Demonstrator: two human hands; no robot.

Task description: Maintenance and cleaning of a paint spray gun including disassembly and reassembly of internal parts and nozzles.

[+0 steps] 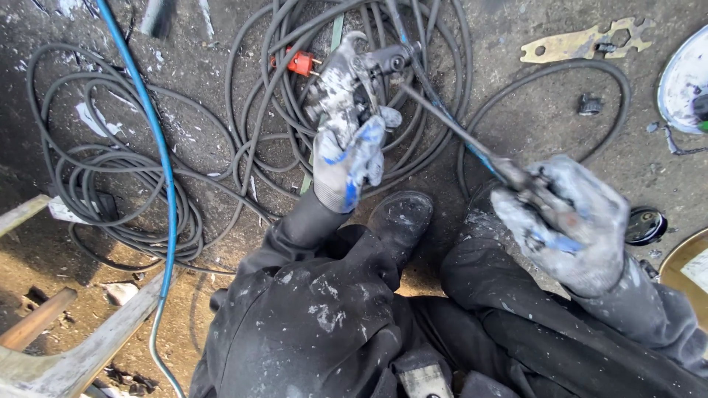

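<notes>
My left hand (350, 158), in a grey paint-stained glove with blue patches, grips a paint-spattered metal spray gun (341, 85) by its handle, held up over the ground. My right hand (564, 221), gloved the same way, is closed on a long thin tool (457, 133) whose far end reaches the black fitting (391, 59) on the gun's body. I crouch in dark, paint-flecked work clothes. One black boot (402, 217) shows between my knees.
Coils of black hose (110, 184) and a blue hose (158, 140) lie on the dirty ground. A flat brass-coloured wrench (582, 40) lies top right, a white lid (682, 81) at the right edge, a black cap (645, 225) near my right hand, wooden planks (66, 354) bottom left.
</notes>
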